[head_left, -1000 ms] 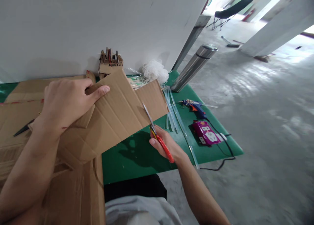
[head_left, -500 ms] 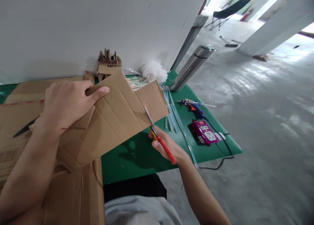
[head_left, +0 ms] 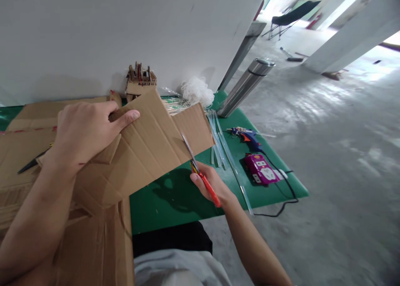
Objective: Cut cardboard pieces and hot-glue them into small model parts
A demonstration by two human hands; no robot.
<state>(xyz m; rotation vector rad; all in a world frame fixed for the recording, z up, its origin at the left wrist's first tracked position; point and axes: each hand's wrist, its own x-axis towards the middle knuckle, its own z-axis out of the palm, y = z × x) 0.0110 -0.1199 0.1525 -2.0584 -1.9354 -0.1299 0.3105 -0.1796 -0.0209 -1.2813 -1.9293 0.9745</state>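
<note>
A creased brown cardboard piece (head_left: 146,140) is tilted above the table, its stepped right end pointing away from me. My left hand (head_left: 90,132) grips it near its upper left edge, the thumb lying on top. In my right hand (head_left: 208,182) are red-handled scissors (head_left: 210,189), with the fingers wrapped round the handles. One blade lies over the cardboard's surface near its lower right edge; the other blade is hidden beneath.
More cardboard (head_left: 93,244) covers the left side of the green table (head_left: 175,194). Behind are a small cardboard model (head_left: 140,82) and white stringy material (head_left: 197,92). Rightward are a steel flask (head_left: 245,88), clear sticks (head_left: 221,146), a glue gun (head_left: 248,137) and a purple power socket (head_left: 261,168).
My right hand and the scissors have shifted slightly left, and the scissor handles have swung a little. The cardboard and my left hand are almost where they were.
</note>
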